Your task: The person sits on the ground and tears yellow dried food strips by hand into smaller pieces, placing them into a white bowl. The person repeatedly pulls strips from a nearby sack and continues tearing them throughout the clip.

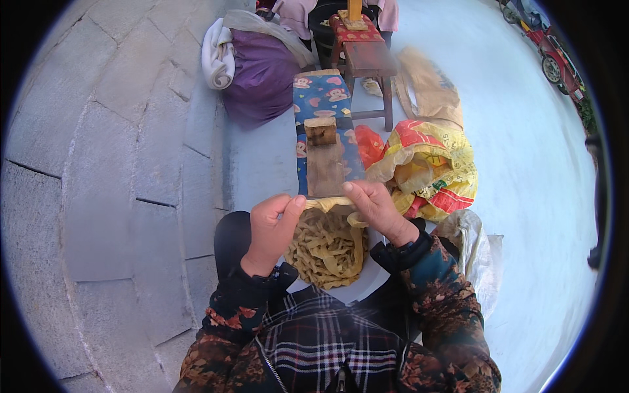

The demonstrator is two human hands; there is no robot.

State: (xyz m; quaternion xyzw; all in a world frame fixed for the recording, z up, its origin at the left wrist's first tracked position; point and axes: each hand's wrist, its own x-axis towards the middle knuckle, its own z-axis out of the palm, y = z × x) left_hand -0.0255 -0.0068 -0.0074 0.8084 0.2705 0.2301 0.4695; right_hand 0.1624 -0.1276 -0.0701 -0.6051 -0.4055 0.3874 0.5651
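Observation:
My left hand (275, 226) pinches one end of a pale yellow strip (327, 203), and my right hand (378, 209) pinches it further right. The strip runs between both hands along the near edge of a wooden board (325, 172). A wooden block (320, 131) stands at the board's far end. The board lies on a bench covered in blue patterned cloth (322, 98). Below my hands, a pale tub (376, 280) holds a heap of yellowish strips (319, 245), some knotted or twisted. A loose length of strip hangs by my right hand over the tub.
Left of the bench lie a purple sack (263, 73) and a rolled white cloth (218, 54). To the right are a yellow and red woven bag (432, 167) and a brown sack (427, 88). Ahead stand a wooden stool (368, 59), a black bucket (322, 34) and another person (295, 14).

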